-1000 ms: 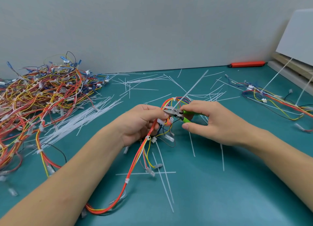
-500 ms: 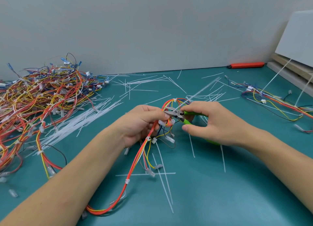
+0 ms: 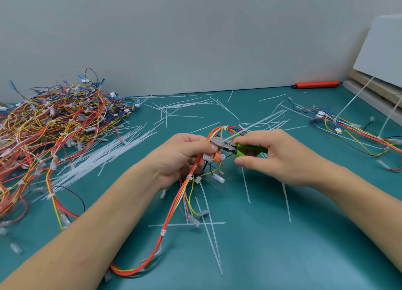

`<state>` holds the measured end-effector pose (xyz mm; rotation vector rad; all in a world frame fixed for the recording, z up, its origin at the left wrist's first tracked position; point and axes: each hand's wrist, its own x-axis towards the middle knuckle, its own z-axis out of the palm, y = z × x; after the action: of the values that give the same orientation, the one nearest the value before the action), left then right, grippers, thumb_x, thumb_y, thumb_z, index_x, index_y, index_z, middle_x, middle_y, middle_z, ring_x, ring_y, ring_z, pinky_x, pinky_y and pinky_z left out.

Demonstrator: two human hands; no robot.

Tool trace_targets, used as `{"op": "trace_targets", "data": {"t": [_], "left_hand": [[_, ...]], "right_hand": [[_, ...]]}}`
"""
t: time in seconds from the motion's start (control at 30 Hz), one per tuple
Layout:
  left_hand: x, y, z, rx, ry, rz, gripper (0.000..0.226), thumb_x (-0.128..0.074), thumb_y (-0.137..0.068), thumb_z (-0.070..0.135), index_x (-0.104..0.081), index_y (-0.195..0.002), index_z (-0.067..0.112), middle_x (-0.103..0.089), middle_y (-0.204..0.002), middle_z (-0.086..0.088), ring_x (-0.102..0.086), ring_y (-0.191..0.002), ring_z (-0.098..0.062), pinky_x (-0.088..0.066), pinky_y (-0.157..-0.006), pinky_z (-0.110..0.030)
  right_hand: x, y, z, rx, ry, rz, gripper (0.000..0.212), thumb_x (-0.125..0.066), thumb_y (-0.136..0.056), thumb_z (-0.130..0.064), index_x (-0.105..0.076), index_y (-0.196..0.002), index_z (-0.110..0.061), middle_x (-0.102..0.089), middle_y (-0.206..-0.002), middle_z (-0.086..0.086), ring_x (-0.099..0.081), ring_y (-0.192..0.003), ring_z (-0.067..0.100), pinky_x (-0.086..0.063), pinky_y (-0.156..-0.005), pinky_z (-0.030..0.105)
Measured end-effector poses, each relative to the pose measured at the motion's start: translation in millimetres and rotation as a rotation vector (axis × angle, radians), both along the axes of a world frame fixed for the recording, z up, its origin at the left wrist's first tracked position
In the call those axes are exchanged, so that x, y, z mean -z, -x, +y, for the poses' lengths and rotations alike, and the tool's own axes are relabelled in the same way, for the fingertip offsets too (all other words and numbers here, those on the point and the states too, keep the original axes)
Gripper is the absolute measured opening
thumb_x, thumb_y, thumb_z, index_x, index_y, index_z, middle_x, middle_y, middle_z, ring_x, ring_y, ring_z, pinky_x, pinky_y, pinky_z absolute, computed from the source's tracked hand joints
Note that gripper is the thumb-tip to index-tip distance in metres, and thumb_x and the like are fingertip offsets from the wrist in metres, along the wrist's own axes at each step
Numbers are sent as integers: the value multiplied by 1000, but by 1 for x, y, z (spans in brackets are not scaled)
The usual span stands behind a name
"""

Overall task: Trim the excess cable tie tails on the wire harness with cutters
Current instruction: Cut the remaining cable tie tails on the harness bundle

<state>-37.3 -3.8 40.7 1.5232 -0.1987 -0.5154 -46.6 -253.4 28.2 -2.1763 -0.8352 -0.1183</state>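
My left hand (image 3: pixel 180 157) grips a wire harness (image 3: pixel 174 213) of red, orange, yellow and white wires that loops down toward me over the teal table (image 3: pixel 272 246). My right hand (image 3: pixel 276 157) holds green-handled cutters (image 3: pixel 226 145), whose metal jaws point left and sit against the harness at my left fingertips. A long white cable tie tail (image 3: pixel 258 121) rises from the bundle by the jaws, slanting up to the right. White tie heads (image 3: pixel 189 177) sit along the harness.
A big heap of tied harnesses (image 3: pixel 54 124) fills the left side. Loose white cable ties and cut tails (image 3: pixel 104 152) are scattered over the table. Another harness (image 3: pixel 352 128) lies at the right, an orange tool (image 3: pixel 315 84) by the wall, a white board (image 3: pixel 382 50) far right.
The cutters' jaws have stayed at the bundle by my left fingertips. The long tie tail now looks blurred and has shifted slightly. Both hands have barely moved.
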Motion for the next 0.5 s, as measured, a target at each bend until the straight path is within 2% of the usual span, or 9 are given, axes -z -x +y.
{"op": "trace_targets", "data": {"t": [0.1,0.2,0.37,0.5], "left_hand": [[0,0,0,-9,-22,-2,11,-72,-79,17,-77,-69,17,-71,-74,-3,-46,-49,-5,-38,-53,-18],[2,-1,1,-12,-25,1,17,-71,-84,13,-78,-69,16,-72,-75,-2,-47,-49,-5,-40,-52,-17],[2,-1,0,-6,-17,19,9,-72,-76,18,-77,-69,16,-71,-75,-2,-47,-48,-5,-40,-51,-17],[1,0,0,-11,-8,19,13,-72,-80,15,-77,-68,16,-71,-75,-3,-48,-48,-5,-40,-51,-16]], "right_hand": [[1,1,2,-7,11,-9,11,-74,-96,-20,-73,-105,-14,-63,-83,1,-57,-77,16,-51,-78,30],[6,2,6,20,-7,-31,17,-78,-92,-19,-74,-107,-13,-67,-86,-2,-62,-81,13,-51,-81,25],[7,3,4,47,-2,-19,23,-80,-91,-25,-74,-111,-18,-70,-90,-6,-66,-86,14,-52,-82,25],[7,4,6,49,1,-3,22,-78,-92,-25,-74,-112,-17,-70,-90,-3,-65,-84,14,-54,-83,32]]}}
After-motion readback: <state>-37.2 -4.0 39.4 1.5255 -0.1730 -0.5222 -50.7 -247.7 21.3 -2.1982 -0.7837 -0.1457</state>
